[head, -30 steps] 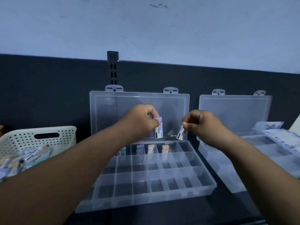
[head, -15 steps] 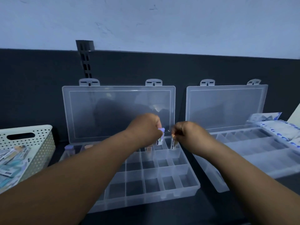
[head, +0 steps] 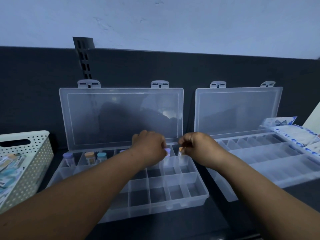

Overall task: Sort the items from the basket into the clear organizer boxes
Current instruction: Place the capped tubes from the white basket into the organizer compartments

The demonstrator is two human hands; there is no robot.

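We work over the back row of the nearer clear plastic organizer box point(head: 173, 196), which lies on the dark counter point(head: 173, 226) with its see-through lid point(head: 121, 118) propped upright at the back, so every cell is open from above. Our left hand point(head: 149, 146) has its grip pinched on a small purple-capped vial point(head: 167, 151), and our right hand point(head: 197, 148) has its grip pinched on a small orange-capped vial point(head: 180, 150). We hold each near the cap and upright so the body can slide straight down into a narrow cell. The two sit just beside each other at the right end of that row, seemingly partway in. Further left three capped vials point(head: 90, 156) stand in the same row, which suggests we keep this row for vials. The white perforated basket point(head: 34, 161) at our left holds more packets, so we judge much sorting remains.
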